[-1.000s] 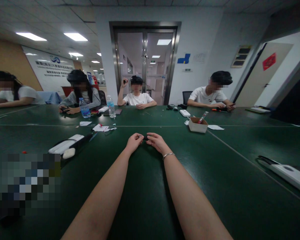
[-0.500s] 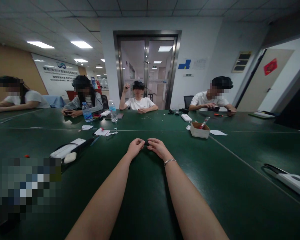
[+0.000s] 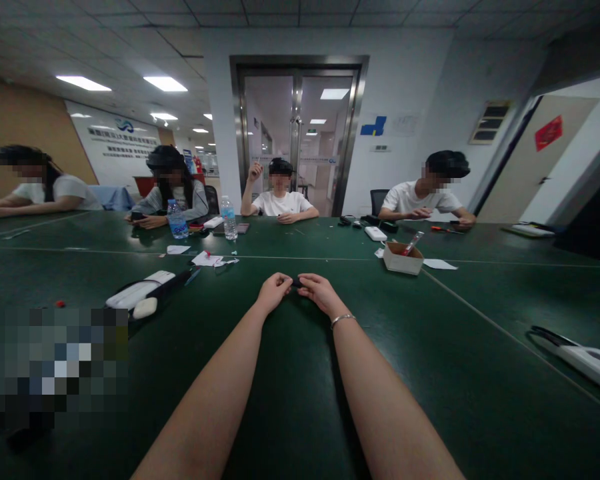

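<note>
Between my two hands is a small black object (image 3: pixel 297 283), mostly covered by fingers, so its kind cannot be made out. My left hand (image 3: pixel 275 292) pinches its left end with closed fingers. My right hand (image 3: pixel 319 293), with a silver bangle on the wrist, grips the right end. Both forearms stretch forward over the dark green table (image 3: pixel 290 373), and the hands are just above or resting on its top; which one, I cannot tell.
Right of my hands stands a small cardboard box (image 3: pixel 403 261) with a red-and-clear tool in it. To the left lie a white device (image 3: pixel 140 290) and paper scraps (image 3: pixel 207 259). Two water bottles (image 3: pixel 229 220) stand farther back. Several people sit across the table.
My hands keep hold of the small black object in nearly the same place. The whole view has shifted slightly. Across the table, a person's raised hand has turned a little.
</note>
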The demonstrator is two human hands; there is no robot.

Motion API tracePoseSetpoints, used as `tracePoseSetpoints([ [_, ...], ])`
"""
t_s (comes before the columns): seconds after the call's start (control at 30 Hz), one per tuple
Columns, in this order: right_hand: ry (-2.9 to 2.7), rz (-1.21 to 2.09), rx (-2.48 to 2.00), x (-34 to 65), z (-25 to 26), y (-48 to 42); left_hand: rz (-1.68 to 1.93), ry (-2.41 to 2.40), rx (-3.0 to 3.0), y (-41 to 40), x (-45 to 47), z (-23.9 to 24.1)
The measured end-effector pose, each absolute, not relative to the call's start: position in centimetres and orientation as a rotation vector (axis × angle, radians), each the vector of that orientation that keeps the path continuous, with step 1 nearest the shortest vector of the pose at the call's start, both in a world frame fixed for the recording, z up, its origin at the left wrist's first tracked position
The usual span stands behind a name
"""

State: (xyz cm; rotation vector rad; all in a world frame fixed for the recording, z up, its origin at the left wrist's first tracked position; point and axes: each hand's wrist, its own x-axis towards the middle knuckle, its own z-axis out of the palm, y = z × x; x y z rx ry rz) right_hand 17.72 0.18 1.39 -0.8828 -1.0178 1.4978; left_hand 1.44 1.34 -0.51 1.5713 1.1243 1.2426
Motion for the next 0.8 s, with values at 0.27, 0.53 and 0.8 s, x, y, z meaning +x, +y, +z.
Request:
tracePoseSetpoints([
  [0.27, -1.014, 1.496, -0.877, 17.7, 1.4, 0.1, 1.232, 1.142, 1.555, 0.6, 1.6, 0.3],
  [0.53, -1.003, 1.505, -0.873, 17.8, 1.4, 0.2, 1.218, 1.159, 1.561, 0.4, 1.6, 0.5],
  [0.8, -1.003, 1.501, -0.877, 17.7, 1.4, 0.2, 1.212, 1.167, 1.559, 0.0, 1.7, 1.0],
])
